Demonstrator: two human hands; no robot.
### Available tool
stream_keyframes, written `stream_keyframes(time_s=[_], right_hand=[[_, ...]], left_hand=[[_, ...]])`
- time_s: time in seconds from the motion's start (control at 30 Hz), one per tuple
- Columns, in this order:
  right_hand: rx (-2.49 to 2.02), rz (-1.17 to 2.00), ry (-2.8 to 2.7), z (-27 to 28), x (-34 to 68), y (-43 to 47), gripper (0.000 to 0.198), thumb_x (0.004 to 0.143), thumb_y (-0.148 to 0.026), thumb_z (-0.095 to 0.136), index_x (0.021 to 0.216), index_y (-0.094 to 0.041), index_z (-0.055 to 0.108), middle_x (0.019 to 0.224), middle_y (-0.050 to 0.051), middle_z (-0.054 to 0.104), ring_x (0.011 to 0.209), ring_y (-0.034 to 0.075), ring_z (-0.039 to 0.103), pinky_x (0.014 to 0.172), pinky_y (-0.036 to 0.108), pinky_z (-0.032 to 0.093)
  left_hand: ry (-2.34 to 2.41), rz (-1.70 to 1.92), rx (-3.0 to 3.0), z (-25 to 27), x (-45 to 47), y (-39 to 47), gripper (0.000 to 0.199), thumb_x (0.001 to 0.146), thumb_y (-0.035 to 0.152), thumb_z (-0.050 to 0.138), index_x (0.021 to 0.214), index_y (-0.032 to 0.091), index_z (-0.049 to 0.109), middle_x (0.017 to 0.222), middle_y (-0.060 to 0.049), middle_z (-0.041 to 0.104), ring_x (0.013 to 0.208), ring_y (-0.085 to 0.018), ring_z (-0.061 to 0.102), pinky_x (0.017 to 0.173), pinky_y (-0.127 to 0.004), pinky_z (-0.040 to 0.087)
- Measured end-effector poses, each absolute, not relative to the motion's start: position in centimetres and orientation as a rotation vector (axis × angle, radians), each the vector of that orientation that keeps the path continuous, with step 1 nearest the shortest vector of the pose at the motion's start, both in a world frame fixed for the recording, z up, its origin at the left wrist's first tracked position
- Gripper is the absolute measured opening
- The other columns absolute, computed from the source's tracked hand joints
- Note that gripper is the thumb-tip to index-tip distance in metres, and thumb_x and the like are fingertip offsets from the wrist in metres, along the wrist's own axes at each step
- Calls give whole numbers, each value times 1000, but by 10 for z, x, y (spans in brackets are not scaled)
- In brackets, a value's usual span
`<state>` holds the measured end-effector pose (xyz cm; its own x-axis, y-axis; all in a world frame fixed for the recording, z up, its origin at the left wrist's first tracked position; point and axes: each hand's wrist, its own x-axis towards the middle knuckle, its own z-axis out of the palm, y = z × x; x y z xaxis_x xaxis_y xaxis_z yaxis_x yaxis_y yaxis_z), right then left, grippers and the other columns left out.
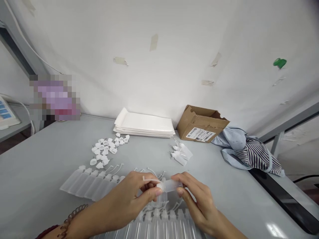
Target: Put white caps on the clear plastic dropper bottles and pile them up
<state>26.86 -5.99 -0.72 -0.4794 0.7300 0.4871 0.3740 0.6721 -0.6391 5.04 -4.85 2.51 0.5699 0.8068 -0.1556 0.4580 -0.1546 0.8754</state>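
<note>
Between my two hands a small translucent plastic squeeze bottle (pixel 172 186) is held sideways above the table. My left hand (pixel 136 196) is closed, thumb and fingers pinching the white cap (pixel 160 187) at the bottle's neck; a thin strap (pixel 151 179) sticks out to the left. The bottle's base end is gripped by the fingertips of my right hand (pixel 198 197). Below my hands lies a row of similar bottles (pixel 159 227), partly covered by my left forearm. Another row of capped bottles (pixel 89 182) lies to the left.
Loose white needle-tip caps (pixel 106 149) are scattered at the back left. Finished-looking small bottles with needle tips (pixel 181 154) lie right of centre. White padded envelopes (pixel 147 124) and a cardboard box (pixel 201 124) stand by the wall. A striped cloth bundle (pixel 256 154) lies at right.
</note>
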Motion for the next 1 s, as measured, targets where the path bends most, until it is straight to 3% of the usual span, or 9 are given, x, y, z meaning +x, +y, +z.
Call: stream_keyframes(time_s=[0.17,0.33,0.57,0.67,0.77,0.83,1.0], right_hand=[[-968,738,-2079,-2,268,-61,18,94,-16,40,102,-21,56,73,0,50,62,13,46,57,23,38],[-1046,881,-2025,2,266,-59,21,96,-22,38,90,-19,58,66,-2,47,60,12,45,57,23,36],[-1156,941,-2021,1,264,-59,35,99,-26,33,74,-17,55,58,-3,45,56,11,46,57,22,37],[-1127,837,-2071,-1,265,-58,29,98,-22,36,81,-17,59,64,-2,51,59,11,50,58,22,40],[-975,602,-2161,-6,267,-56,15,94,-18,47,102,-16,59,85,5,61,74,14,58,66,24,47],[-880,425,-2239,-9,268,-56,22,89,-18,56,111,-14,57,95,10,62,82,18,59,69,27,50],[-784,214,-2340,-13,271,-57,28,86,-17,61,113,-13,55,91,11,63,76,19,57,64,30,50]], left_hand=[[1092,526,2000,13,51,-51,25,93,34,43,84,21,62,80,1,66,78,-16,61,71,-24,45],[956,736,2401,0,49,-54,17,96,21,40,99,18,56,87,-2,65,78,-16,60,73,-28,48],[824,799,2768,-3,52,-53,19,95,12,36,92,17,54,77,-3,61,70,-17,57,74,-33,49],[875,780,2714,-1,51,-53,16,94,15,39,95,16,54,77,-3,60,71,-18,57,68,-32,48],[948,720,2549,0,49,-53,14,94,18,41,97,17,54,80,-3,59,73,-18,56,66,-31,47],[981,693,2430,1,49,-54,13,94,21,42,95,17,54,82,-2,59,75,-17,56,67,-30,46],[1022,623,2220,2,50,-55,14,94,26,44,91,19,55,76,2,57,72,-12,55,70,-26,43]])
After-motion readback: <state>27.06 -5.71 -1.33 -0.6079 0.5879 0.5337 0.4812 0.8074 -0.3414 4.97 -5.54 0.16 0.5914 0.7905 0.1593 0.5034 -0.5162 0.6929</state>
